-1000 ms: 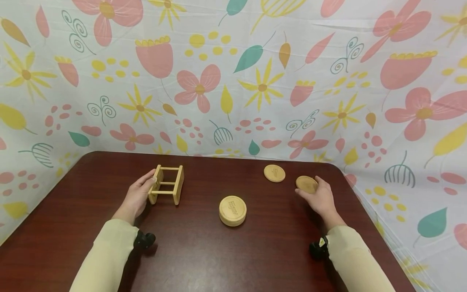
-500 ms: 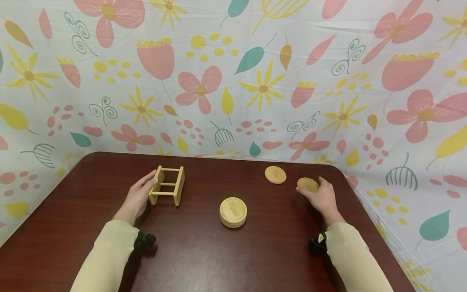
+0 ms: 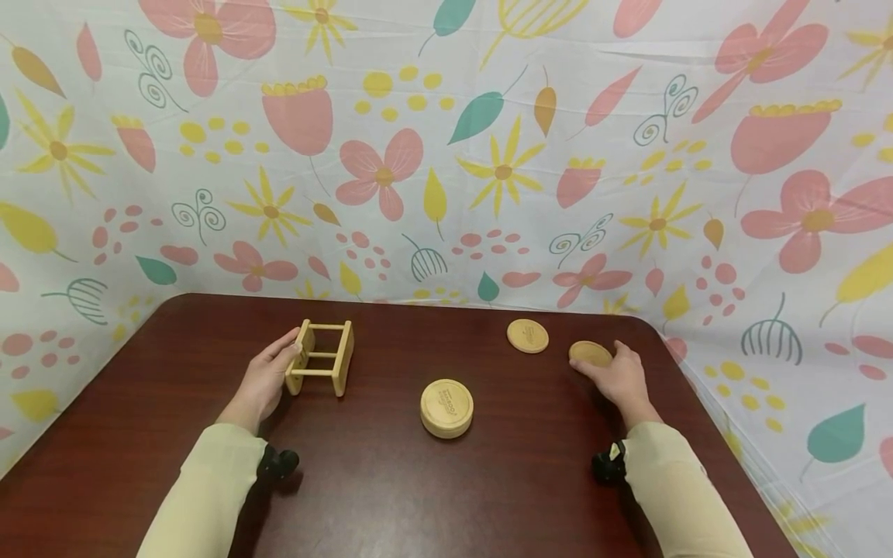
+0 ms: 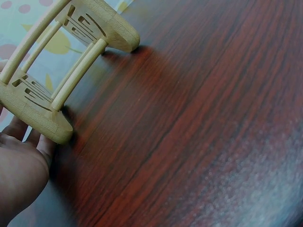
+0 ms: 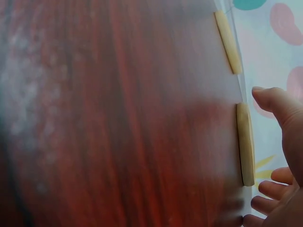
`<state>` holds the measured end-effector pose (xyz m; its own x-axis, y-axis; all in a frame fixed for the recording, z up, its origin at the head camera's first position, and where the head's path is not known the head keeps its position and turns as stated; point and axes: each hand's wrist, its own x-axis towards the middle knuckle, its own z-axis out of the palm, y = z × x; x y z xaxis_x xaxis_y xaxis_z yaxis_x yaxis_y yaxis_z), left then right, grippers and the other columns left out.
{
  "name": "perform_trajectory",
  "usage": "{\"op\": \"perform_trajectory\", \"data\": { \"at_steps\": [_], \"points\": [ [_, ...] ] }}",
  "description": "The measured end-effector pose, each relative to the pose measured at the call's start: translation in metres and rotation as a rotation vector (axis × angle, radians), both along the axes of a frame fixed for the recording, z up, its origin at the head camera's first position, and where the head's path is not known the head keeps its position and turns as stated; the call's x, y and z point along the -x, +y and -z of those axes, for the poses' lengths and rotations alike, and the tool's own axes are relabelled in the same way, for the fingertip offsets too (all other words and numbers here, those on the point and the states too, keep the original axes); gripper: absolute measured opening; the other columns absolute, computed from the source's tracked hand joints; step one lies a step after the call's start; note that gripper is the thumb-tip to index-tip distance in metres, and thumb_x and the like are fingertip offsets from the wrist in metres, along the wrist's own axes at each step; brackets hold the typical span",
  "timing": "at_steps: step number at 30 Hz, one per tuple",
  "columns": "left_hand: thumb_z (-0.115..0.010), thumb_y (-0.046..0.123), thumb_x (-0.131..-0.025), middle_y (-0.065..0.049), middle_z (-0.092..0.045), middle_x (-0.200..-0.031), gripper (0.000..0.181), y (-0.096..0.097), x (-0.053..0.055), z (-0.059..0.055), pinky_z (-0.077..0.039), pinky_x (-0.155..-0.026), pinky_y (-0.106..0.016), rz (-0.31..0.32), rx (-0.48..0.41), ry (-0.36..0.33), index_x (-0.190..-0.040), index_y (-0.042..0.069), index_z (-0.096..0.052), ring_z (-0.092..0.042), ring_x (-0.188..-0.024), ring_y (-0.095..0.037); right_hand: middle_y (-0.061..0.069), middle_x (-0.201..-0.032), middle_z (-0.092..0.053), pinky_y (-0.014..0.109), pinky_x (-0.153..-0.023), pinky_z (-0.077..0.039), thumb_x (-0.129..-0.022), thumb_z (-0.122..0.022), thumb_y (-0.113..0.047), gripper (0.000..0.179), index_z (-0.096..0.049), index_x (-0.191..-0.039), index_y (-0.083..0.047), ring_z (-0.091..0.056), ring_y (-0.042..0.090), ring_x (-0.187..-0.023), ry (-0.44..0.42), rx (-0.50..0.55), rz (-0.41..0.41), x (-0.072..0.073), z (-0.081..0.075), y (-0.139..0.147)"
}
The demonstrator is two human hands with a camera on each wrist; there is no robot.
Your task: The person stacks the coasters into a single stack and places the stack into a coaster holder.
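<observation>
My left hand [image 3: 268,376] grips the left side panel of a small light-wood coaster holder [image 3: 343,360], which stands on the table. Slotted side panels and round crossbars of this holder [image 4: 78,75] show in the left wrist view. At the right, my right hand [image 3: 617,380] is spread around a round wooden coaster [image 3: 590,353] lying flat. In the right wrist view the thumb and fingers [image 5: 272,190] stand apart from the coaster's edge [image 5: 245,144]. A second coaster [image 3: 528,335] lies just left of it. A stack of coasters [image 3: 446,408] with printed lettering sits mid-table.
The dark red-brown wooden table [image 3: 391,496] has its far edge against a floral-patterned cloth [image 3: 446,170]. The right-hand coasters lie near the far right corner. A dark camera strap sits on each wrist, below light sleeves [image 3: 216,480].
My right hand's fingers have spread a little and eased off the coaster's right edge. The left hand and the coaster holder stay in place. The head view shifts slightly.
</observation>
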<state>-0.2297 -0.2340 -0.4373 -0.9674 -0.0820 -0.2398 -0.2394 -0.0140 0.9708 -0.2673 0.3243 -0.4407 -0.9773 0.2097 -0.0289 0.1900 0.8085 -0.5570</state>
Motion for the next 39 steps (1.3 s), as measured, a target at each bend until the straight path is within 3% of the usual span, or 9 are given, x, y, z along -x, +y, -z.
{"op": "perform_trajectory", "data": {
  "at_steps": [5,22,31,39],
  "points": [
    [-0.048,0.038,-0.098,-0.003,-0.014,-0.159,0.058,0.001,0.000,0.000,-0.019,-0.118,-0.039,0.002,0.002,-0.007,-0.151,0.026,-0.026,-0.019,-0.144,-0.021,0.040,-0.145,-0.019,0.061,-0.108,-0.025,-0.077,-0.066,-0.061,0.116,-0.009,-0.147,0.012,-0.021,0.053,-0.133,-0.045,-0.018,-0.014,-0.001,0.000,0.002],
    [-0.047,0.038,-0.099,-0.004,-0.015,-0.159,0.057,0.001,0.000,0.001,-0.019,-0.118,-0.038,-0.003,0.014,0.013,-0.151,0.026,-0.026,-0.020,-0.144,-0.021,0.041,-0.140,-0.026,0.059,-0.107,-0.028,-0.077,-0.068,-0.056,0.110,-0.018,-0.142,0.017,-0.025,0.054,-0.129,-0.057,-0.094,0.011,-0.002,-0.003,-0.009],
    [-0.047,0.039,-0.098,-0.004,-0.015,-0.159,0.057,0.002,0.000,0.001,-0.020,-0.118,-0.039,0.004,0.008,0.009,-0.150,0.027,-0.026,-0.020,-0.144,-0.021,0.042,-0.137,-0.025,0.059,-0.104,-0.033,-0.079,-0.068,-0.053,0.106,-0.020,-0.142,0.018,-0.031,0.053,-0.123,-0.066,-0.084,0.052,-0.003,-0.004,-0.011],
    [-0.048,0.038,-0.098,-0.004,-0.015,-0.159,0.058,0.001,-0.001,0.000,-0.018,-0.118,-0.039,0.004,0.009,0.015,-0.151,0.026,-0.026,-0.019,-0.144,-0.021,0.043,-0.133,-0.030,0.059,-0.102,-0.035,-0.081,-0.067,-0.051,0.100,-0.026,-0.138,0.020,-0.032,0.052,-0.120,-0.074,-0.108,0.030,-0.002,-0.003,-0.012]
  ]
}}
